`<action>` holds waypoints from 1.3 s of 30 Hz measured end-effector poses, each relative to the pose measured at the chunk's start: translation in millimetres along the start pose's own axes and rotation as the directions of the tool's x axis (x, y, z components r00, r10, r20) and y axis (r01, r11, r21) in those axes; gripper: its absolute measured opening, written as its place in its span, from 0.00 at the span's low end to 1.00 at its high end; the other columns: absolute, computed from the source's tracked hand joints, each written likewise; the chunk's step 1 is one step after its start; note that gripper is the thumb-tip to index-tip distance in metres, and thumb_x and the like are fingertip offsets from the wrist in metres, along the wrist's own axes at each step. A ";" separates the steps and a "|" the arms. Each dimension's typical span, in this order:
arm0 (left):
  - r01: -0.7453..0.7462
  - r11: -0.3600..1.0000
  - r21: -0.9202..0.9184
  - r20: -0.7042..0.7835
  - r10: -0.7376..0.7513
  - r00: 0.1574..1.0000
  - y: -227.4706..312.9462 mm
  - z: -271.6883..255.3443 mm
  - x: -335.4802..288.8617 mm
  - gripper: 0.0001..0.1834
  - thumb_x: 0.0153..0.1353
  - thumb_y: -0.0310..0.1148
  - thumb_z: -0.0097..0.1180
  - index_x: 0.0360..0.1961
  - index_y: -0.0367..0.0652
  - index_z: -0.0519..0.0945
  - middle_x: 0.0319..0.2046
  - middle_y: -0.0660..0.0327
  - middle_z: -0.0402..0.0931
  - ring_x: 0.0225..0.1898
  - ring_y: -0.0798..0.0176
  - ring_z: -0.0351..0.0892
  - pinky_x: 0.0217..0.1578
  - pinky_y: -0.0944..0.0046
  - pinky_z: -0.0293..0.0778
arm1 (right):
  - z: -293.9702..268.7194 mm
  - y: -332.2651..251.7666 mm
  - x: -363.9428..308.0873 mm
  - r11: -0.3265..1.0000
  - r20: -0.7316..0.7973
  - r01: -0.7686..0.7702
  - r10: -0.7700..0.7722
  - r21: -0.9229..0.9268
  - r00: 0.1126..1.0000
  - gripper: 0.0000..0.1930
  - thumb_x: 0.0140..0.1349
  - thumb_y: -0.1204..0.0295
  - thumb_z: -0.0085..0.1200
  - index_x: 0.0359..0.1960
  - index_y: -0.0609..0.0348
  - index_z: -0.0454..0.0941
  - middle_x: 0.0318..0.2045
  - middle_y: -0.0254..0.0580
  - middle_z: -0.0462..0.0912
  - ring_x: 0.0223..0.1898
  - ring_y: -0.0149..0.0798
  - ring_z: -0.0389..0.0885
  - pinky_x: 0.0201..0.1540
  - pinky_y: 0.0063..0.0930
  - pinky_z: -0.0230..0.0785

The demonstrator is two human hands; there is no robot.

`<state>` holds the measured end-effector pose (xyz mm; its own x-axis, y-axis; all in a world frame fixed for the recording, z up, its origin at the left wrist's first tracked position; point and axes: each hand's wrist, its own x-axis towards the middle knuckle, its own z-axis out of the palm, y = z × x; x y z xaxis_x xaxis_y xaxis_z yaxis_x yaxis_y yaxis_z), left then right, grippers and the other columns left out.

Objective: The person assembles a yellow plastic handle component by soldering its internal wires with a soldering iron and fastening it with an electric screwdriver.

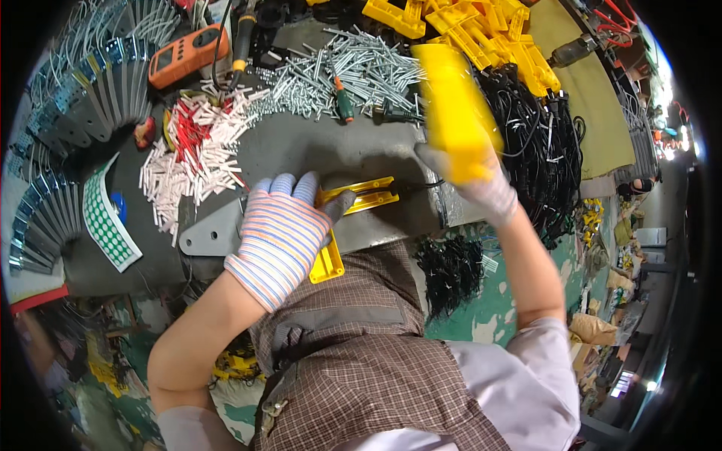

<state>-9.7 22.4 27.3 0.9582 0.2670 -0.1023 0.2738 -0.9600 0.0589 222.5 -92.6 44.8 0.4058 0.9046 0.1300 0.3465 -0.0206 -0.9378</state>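
My left hand [280,229], in a striped glove with grey fingertips, grips a yellow plastic housing [368,197] at the table's near edge, its thumb across the piece. A black cable runs from that housing's right end. Partly under this hand lies a grey metal plate [213,234] with holes. Raised on the right, my gloved right hand [490,192] is closed on another yellow plastic housing [457,105], smeared by motion. Its fingers are mostly hidden behind the piece.
Behind my hands lie heaps of long screws [338,71] and pinkish-white tubes [188,154], with a green-handled screwdriver [343,101] among the screws. An orange multimeter [188,54] stands at the far left. Black cables [534,135] and yellow housings [481,30] are piled to the right.
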 end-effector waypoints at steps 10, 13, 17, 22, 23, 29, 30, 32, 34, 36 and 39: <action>-0.003 0.996 -0.090 -0.011 0.002 1.000 6.2 -5.5 -4.4 0.31 0.50 0.35 0.64 0.59 0.56 0.75 0.53 0.49 0.71 0.52 0.48 0.70 0.54 0.50 0.65 | 42.1 16.6 -24.4 0.948 -0.255 0.005 0.081 0.318 0.964 0.13 0.66 0.59 0.52 0.34 0.56 0.71 0.25 0.34 0.75 0.29 0.31 0.75 0.39 0.29 0.71; -0.005 0.996 -0.094 -0.033 0.002 0.999 7.3 -4.8 -3.4 0.30 0.49 0.35 0.64 0.58 0.55 0.75 0.52 0.49 0.71 0.52 0.48 0.71 0.53 0.50 0.65 | 42.4 13.8 -18.0 0.975 -0.209 -0.011 0.058 0.222 0.976 0.13 0.67 0.59 0.53 0.31 0.55 0.73 0.25 0.33 0.75 0.28 0.28 0.74 0.34 0.26 0.69; -0.028 0.995 -0.095 -0.129 0.015 0.992 3.5 1.9 -3.6 0.30 0.47 0.35 0.65 0.56 0.55 0.77 0.50 0.50 0.71 0.50 0.49 0.71 0.51 0.51 0.66 | 47.5 3.1 -18.1 0.975 -0.283 0.070 -0.130 -0.213 0.950 0.09 0.66 0.66 0.56 0.41 0.56 0.75 0.28 0.28 0.75 0.28 0.27 0.70 0.33 0.25 0.65; -0.023 0.995 -0.099 -0.136 0.009 0.991 4.9 3.6 -2.9 0.30 0.47 0.34 0.64 0.55 0.54 0.77 0.49 0.51 0.72 0.49 0.50 0.72 0.50 0.51 0.67 | 42.9 20.3 -16.5 0.995 -0.281 -0.097 0.085 -0.030 0.956 0.09 0.66 0.63 0.56 0.34 0.55 0.75 0.26 0.30 0.76 0.28 0.27 0.72 0.32 0.24 0.65; -0.026 0.995 -0.095 -0.141 0.012 0.990 5.0 4.3 -3.1 0.30 0.46 0.34 0.64 0.55 0.54 0.77 0.49 0.51 0.72 0.48 0.50 0.72 0.49 0.52 0.68 | 43.8 22.1 -17.4 0.996 -0.292 -0.072 0.086 0.059 0.952 0.12 0.67 0.62 0.53 0.29 0.56 0.75 0.23 0.29 0.75 0.27 0.24 0.72 0.33 0.21 0.65; -0.052 0.996 -0.079 -0.210 0.034 0.977 -0.3 7.9 -7.0 0.24 0.52 0.35 0.59 0.53 0.49 0.78 0.47 0.52 0.73 0.45 0.50 0.73 0.48 0.52 0.69 | 64.3 5.1 -20.0 0.993 -0.013 -0.114 0.114 0.040 0.993 0.24 0.54 0.71 0.65 0.51 0.62 0.70 0.36 0.39 0.78 0.36 0.39 0.78 0.41 0.32 0.71; -0.012 0.996 -0.085 -0.238 -0.009 0.971 1.1 10.2 -8.8 0.21 0.55 0.35 0.54 0.53 0.48 0.78 0.50 0.51 0.73 0.48 0.50 0.72 0.50 0.51 0.67 | 63.5 6.5 -21.4 0.994 0.106 -0.065 0.056 0.083 0.993 0.24 0.53 0.70 0.65 0.51 0.63 0.71 0.37 0.43 0.79 0.38 0.42 0.79 0.42 0.34 0.71; 0.189 0.921 -0.341 -0.281 -0.292 0.914 8.1 32.3 -12.0 0.20 0.58 0.33 0.48 0.52 0.42 0.76 0.54 0.48 0.72 0.53 0.45 0.69 0.56 0.45 0.63 | 57.5 -6.2 -13.1 0.982 0.371 0.093 -0.025 -0.167 0.928 0.24 0.50 0.66 0.64 0.47 0.65 0.74 0.40 0.51 0.79 0.41 0.53 0.79 0.47 0.39 0.71; 0.118 0.968 -0.222 -0.344 -0.191 0.919 11.9 43.9 -25.4 0.22 0.56 0.32 0.49 0.54 0.41 0.74 0.46 0.48 0.76 0.50 0.46 0.72 0.62 0.42 0.59 | 54.3 -3.2 -14.7 0.982 0.431 0.090 -0.011 -0.164 0.902 0.24 0.48 0.65 0.63 0.47 0.64 0.75 0.41 0.54 0.78 0.44 0.56 0.77 0.50 0.41 0.69; -0.043 0.978 -0.202 -0.386 -0.039 0.922 11.8 36.2 -48.7 0.15 0.53 0.33 0.53 0.43 0.44 0.77 0.37 0.55 0.77 0.48 0.53 0.75 0.64 0.38 0.54 | 53.0 4.0 -16.0 0.989 0.436 0.088 -0.028 -0.120 0.900 0.25 0.49 0.64 0.63 0.48 0.64 0.76 0.42 0.54 0.78 0.46 0.56 0.76 0.51 0.42 0.69; -0.217 0.963 -0.158 -0.552 0.096 0.828 16.4 39.8 -87.4 0.03 0.45 0.35 0.58 0.22 0.50 0.79 0.28 0.68 0.78 0.47 0.60 0.78 0.65 0.30 0.49 | 59.2 0.6 -18.1 0.913 0.437 0.282 -0.134 -0.295 0.889 0.25 0.50 0.66 0.62 0.50 0.63 0.76 0.44 0.53 0.77 0.47 0.56 0.76 0.52 0.43 0.69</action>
<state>-92.3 -20.0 -2.3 0.8656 0.1752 0.4691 0.0683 -0.9694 0.2359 165.3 -83.7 22.8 -0.0552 0.9934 0.1007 0.6800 0.1112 -0.7247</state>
